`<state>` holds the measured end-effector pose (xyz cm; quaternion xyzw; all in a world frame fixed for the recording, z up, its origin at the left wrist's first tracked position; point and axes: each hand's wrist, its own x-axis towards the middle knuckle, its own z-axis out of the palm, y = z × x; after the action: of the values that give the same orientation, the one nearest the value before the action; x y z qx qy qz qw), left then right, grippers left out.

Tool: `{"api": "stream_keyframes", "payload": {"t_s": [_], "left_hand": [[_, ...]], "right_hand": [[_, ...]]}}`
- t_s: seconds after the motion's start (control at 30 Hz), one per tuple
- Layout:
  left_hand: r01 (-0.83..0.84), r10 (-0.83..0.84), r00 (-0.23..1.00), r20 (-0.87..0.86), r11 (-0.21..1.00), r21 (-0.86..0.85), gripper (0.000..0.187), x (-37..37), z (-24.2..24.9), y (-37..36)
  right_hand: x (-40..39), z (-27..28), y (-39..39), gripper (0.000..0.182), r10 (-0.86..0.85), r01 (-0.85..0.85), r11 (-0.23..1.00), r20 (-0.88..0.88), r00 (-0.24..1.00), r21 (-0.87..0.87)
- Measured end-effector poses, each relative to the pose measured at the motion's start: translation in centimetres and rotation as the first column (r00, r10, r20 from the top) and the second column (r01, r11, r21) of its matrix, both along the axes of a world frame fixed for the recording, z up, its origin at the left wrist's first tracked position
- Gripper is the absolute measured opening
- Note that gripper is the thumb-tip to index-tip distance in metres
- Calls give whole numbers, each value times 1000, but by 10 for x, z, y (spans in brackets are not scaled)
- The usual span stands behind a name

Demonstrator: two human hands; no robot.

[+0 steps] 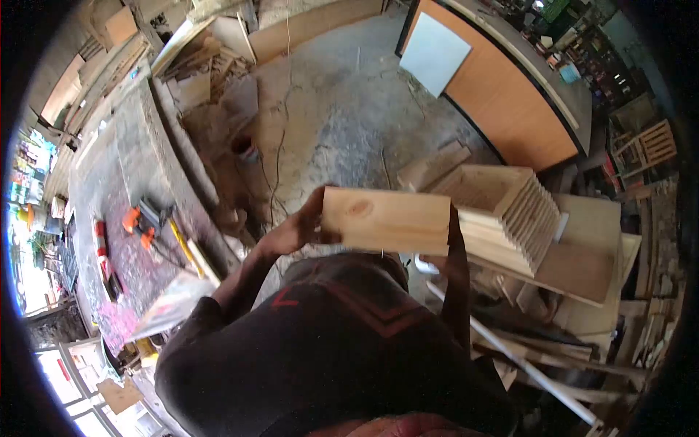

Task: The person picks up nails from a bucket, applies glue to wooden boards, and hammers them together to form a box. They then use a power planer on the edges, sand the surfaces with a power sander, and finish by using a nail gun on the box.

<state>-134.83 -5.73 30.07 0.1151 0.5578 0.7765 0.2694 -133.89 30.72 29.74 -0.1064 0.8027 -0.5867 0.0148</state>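
Between my two hands, in front of my chest, is a pale wooden board (397,222) with a dark knot near its left end. It could be one side of a box; its far side is hidden. My left hand (312,224) is closed around the left end, fingers partly behind the wood. At the opposite end my right hand (454,237) grips the edge, mostly in shadow. Just to the right stands a stack of wooden frames (537,231), on a wooden sheet (582,273).
On the left, a dusty workbench (135,156) carries an orange power tool (135,224), a red-and-white tube (100,240) and a yellow bar (186,244). A bucket (245,148), cables and scrap wood (211,69) lie on the floor. An orange-brown counter (502,95) stands ahead right.
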Motion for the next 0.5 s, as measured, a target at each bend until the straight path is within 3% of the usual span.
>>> {"api": "stream_keyframes", "payload": {"t_s": [0.03, 0.07, 0.13, 0.17, 0.2, 0.3, 0.37, 0.47, 0.5], "left_hand": [[19, -64, 967, -247, 984, -179, 95, -34, -7, -1], [69, -184, 950, -252, 912, -404, 93, -68, 7, 0], [121, -404, 896, -181, 617, -777, 90, -137, 34, 8], [41, -392, 866, -312, 675, -736, 89, -170, 26, 18], [56, -406, 860, -309, 677, -734, 88, -208, 19, 26], [74, -405, 869, -284, 675, -734, 83, -320, 2, 54], [21, -335, 903, -268, 658, -753, 80, -399, 6, 71], [-173, -22, 950, -313, 795, -582, 78, -503, -18, 81], [-243, 24, 937, -348, 759, -603, 71, -531, -6, 86]], "right_hand": [[-30, -3, 5, 119, 61, -61, 998, 14, 998, -17], [-60, -11, 14, 120, 118, -117, 993, 31, 993, -33], [-125, -19, 17, 124, 178, -177, 984, 64, 982, -22], [-162, -27, 16, 123, 222, -217, 973, -59, 973, 85], [-202, -35, 14, 122, 275, -240, 950, -170, 946, 198], [-343, -40, 7, 116, 493, -402, 856, -282, 823, 324], [-431, -34, 9, 108, 509, -408, 851, -328, 796, 331], [-572, -14, 9, 95, 525, -372, 834, -378, 762, 408], [-611, -11, 6, 89, 531, -357, 826, -392, 751, 435]]}}
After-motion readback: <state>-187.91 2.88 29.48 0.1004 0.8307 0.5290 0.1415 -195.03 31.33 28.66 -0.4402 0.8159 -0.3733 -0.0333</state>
